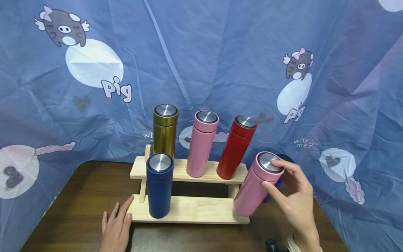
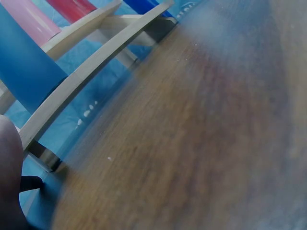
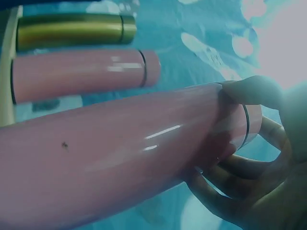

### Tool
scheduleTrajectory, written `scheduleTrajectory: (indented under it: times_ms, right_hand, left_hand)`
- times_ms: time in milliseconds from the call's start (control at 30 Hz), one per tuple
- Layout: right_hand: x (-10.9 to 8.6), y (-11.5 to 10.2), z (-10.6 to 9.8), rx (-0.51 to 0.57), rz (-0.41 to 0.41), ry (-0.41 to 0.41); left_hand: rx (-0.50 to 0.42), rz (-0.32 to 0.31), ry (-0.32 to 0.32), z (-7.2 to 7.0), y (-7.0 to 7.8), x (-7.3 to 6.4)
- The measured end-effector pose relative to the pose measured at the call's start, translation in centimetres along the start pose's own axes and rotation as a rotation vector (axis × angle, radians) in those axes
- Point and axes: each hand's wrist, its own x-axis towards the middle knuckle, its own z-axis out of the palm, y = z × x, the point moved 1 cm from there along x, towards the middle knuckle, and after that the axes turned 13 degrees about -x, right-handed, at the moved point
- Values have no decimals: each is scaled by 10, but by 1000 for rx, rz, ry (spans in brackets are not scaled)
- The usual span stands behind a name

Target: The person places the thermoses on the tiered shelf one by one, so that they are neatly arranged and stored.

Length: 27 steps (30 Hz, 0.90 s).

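Observation:
My right hand (image 1: 297, 199) grips a pink thermos bottle (image 1: 252, 192) near its cap, thumb on the side and a fingertip on the steel lid. The right wrist view shows the fingers around the top of this pink bottle (image 3: 110, 153). Its base is at the right end of the lower shelf (image 1: 201, 210); whether it touches the wood I cannot tell. My left hand (image 1: 116, 227) rests at the left end of that wooden rack, fingers extended and touching its edge. A dark blue thermos bottle (image 1: 160, 192) stands on the lower shelf near that hand.
On the upper shelf (image 1: 182, 168) stand a gold bottle (image 1: 164, 136), another pink bottle (image 1: 201, 148) and a red bottle (image 1: 234, 150). A blue object (image 1: 278, 182) is mostly hidden behind the held bottle. The rack stands on a dark wooden table (image 1: 85, 196) before a blue curtain (image 1: 201, 52).

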Motion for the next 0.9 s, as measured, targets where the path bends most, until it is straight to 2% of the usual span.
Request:
scheduleTrajectory:
  times_ms: [100,333,533,900]
  right_hand:
    - [-3,-4,15,-33,8,-37]
    - [-12,-9,49,-129,100,-139]
    - [-21,-11,77,-85,123,-211]
    - [-38,-6,118,9,55,-151]
  left_hand:
    - [-5,12,9,0,-1,0]
    - [-13,49,35,1,-4,0]
    - [-18,54,41,3,-4,0]
    - [-18,58,42,3,-5,0]
